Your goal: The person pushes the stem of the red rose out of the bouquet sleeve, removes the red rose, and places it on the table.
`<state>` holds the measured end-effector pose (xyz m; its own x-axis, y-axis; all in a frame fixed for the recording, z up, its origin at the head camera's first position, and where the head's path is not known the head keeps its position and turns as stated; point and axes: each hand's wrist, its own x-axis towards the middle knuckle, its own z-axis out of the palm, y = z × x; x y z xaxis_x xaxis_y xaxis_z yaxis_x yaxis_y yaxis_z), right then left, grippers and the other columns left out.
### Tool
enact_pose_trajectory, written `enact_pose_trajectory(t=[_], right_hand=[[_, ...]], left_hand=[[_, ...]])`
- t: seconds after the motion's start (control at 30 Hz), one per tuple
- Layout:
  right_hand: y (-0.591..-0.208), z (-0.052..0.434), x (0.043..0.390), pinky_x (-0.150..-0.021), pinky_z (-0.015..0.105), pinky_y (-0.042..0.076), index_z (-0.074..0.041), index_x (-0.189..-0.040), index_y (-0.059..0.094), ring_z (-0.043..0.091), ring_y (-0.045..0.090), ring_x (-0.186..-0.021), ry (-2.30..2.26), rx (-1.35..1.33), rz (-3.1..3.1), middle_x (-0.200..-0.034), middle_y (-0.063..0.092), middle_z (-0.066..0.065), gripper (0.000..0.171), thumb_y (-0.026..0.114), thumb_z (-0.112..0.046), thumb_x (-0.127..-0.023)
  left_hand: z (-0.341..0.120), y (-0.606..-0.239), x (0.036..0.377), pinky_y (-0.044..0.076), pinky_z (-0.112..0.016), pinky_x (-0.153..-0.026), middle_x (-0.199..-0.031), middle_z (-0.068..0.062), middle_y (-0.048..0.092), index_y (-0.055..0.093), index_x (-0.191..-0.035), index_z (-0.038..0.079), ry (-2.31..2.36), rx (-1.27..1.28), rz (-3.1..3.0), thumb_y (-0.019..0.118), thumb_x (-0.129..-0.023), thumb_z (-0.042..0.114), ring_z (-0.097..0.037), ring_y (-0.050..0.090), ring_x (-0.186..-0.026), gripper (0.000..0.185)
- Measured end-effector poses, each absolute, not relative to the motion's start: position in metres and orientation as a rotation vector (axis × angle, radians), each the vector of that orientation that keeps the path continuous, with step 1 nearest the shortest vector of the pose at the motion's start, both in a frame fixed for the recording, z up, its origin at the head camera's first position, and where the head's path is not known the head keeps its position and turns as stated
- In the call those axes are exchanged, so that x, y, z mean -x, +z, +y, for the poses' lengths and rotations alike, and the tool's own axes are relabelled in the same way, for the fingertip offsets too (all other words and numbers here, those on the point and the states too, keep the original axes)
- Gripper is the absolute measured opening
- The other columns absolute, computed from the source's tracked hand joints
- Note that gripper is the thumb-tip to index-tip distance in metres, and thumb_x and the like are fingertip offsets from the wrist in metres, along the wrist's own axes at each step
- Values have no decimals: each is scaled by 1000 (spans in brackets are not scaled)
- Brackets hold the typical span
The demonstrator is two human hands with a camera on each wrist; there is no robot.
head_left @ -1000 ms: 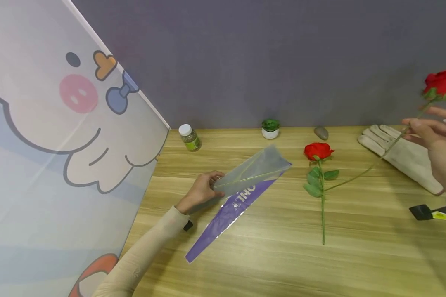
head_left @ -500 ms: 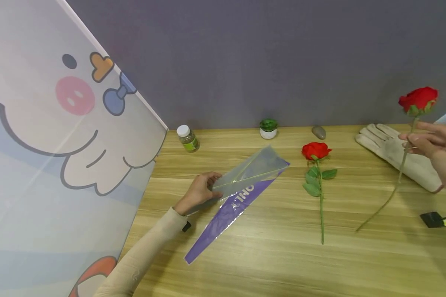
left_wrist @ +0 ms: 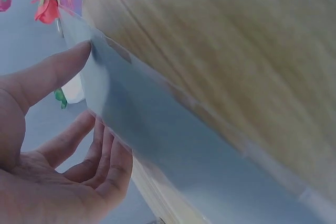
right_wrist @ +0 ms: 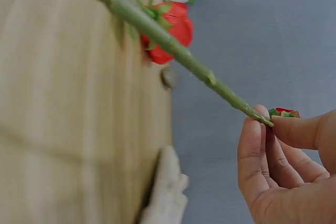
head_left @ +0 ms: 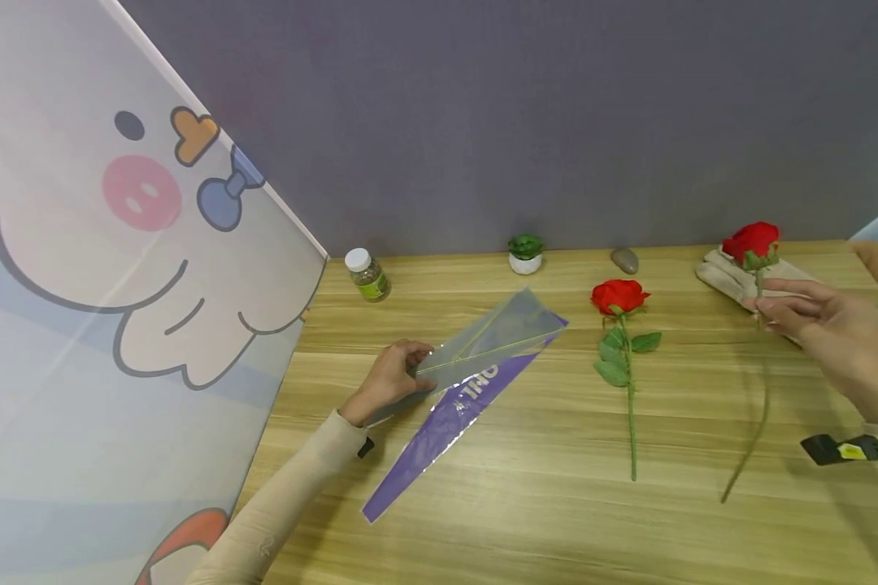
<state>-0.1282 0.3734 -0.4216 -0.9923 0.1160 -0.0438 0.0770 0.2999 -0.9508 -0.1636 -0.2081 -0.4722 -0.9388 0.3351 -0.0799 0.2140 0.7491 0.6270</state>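
My left hand (head_left: 393, 375) grips the upper left edge of a flower wrapping sleeve (head_left: 459, 400), part cloudy clear plastic, part purple with white letters. In the left wrist view the thumb lies along one edge of the sleeve (left_wrist: 152, 108) and the fingers are at the other. Between thumb and fingertips my right hand (head_left: 830, 329) pinches the stem of a red rose (head_left: 752, 242) just under its bloom. That stem (right_wrist: 173, 45) hangs down over the table, bare of leaves. A second red rose (head_left: 632, 390), with green leaves, lies on the table between the hands.
Along the back of the wooden table (head_left: 527, 520) stand a white-capped jar (head_left: 368, 276), a small potted plant (head_left: 525, 256) and a grey stone (head_left: 624, 261). A pale work glove (head_left: 720, 278) lies behind the held rose. A cartoon-printed panel (head_left: 139, 325) borders the left side.
My right hand has come left and down with its rose, and the stem now hangs closer to upright, away from the lying rose. The left hand and sleeve have stayed in place.
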Motion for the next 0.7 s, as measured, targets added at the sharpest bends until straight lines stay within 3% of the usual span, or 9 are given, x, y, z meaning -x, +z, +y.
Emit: enact_pose_trajectory(t=[0.2,0.47,0.7], right_hand=[[-439,369,128,-67,15,57,-33,-119,71,-8,73,-85,2078,199,-2397,-95,79,-25,26,63,-13,-104],[-460,364,127,-72,16,59,-21,-118,76,-1,76,-93,2540,103,-2045,-102,82,-11,37,56,5,-104],[-479,358,131,-73,20,61,-19,-116,76,3,77,-92,2602,51,-1998,-104,82,-7,41,54,13,-101]], left_hand=[[-207,-472,163,58,-42,-89,-105,-13,72,72,-124,3,921,-422,2783,95,-72,9,-25,68,-94,57],[-207,-470,162,57,-42,-89,-105,-13,71,72,-123,2,896,-413,2793,95,-73,10,-25,67,-94,56],[-206,-468,163,56,-42,-92,-107,-12,71,72,-124,3,865,-396,2781,95,-74,13,-25,66,-97,56]])
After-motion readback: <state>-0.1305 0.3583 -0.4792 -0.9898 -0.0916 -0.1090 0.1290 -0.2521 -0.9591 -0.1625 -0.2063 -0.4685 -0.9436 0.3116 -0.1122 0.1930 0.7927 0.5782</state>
